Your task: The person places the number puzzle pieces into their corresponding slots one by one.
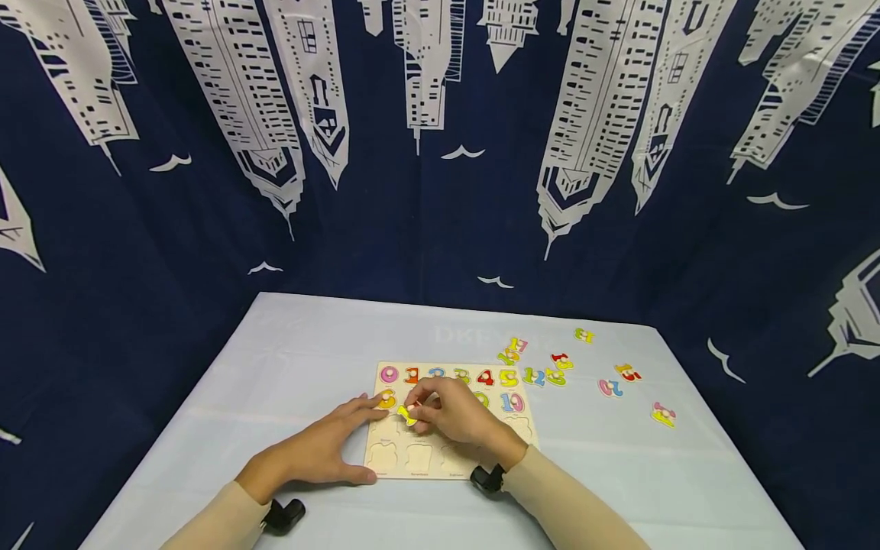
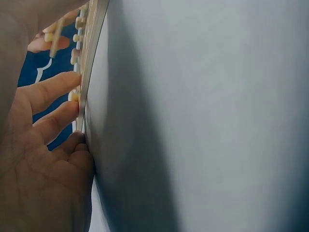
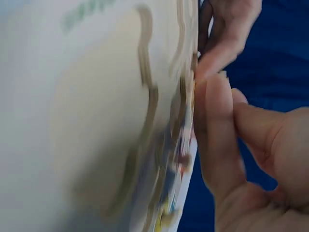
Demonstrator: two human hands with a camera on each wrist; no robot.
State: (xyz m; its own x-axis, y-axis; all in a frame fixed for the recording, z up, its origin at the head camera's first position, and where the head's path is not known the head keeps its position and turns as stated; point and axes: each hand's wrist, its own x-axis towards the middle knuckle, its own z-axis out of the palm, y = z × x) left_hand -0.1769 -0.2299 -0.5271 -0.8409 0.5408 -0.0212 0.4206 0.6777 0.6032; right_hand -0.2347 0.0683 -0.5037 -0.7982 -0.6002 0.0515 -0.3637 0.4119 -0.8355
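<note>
Number puzzle board (image 1: 401,462), a thin rectangular panel of pale wood, lies on the smooth white tabletop (image 1: 296,367). Along its top row, left to right, sit glossy numeral pieces with rounded outlines, from a pink 0 (image 1: 389,374) and a red 1 (image 1: 412,375) to a red 4 (image 1: 485,377) and a yellow 5 (image 1: 509,378); small pale knobs rise from the pieces. Below, an orange-yellow 6 (image 1: 387,399) sits at the left and a two-coloured 10 (image 1: 512,402) at the right. The lower part shows shallow recesses with wavy edges. Right of the board, loose two-digit pieces lie scattered, among them a pink-and-blue 20 (image 1: 609,388).

Of the hands, the left hand (image 1: 330,447) is spread and grasps nothing, its extended fingertips at the board's left edge and its thumb by the lower-left corner. The right hand (image 1: 457,412), fingers bent, pinches a yellow piece (image 1: 406,415) over the board; whether piece and board touch cannot be told.
</note>
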